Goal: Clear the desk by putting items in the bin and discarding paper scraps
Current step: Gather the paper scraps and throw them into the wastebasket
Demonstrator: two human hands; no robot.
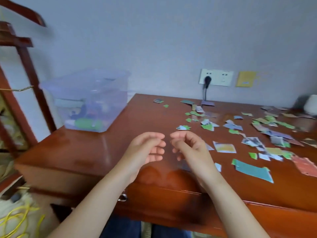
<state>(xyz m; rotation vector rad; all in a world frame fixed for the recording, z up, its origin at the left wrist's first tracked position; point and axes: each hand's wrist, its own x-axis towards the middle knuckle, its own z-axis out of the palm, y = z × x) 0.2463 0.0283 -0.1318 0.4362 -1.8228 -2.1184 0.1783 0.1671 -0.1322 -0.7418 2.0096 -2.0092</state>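
left hand [147,148], right hand [187,145] — grip loose, empty | bin [89,100] far-left | paper scraps [224,147] right

Close together, left grip [147,149] and right grip [187,146], loosely curled

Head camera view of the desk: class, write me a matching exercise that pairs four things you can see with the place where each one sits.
Things:
1 clear bin
2 paper scraps
3 black plug
4 yellow card

Places:
A in the wall socket
B at the left end of the desk
C on the wall, right of the socket
D scattered over the right half of the desk

Pairs: 1-B, 2-D, 3-A, 4-C
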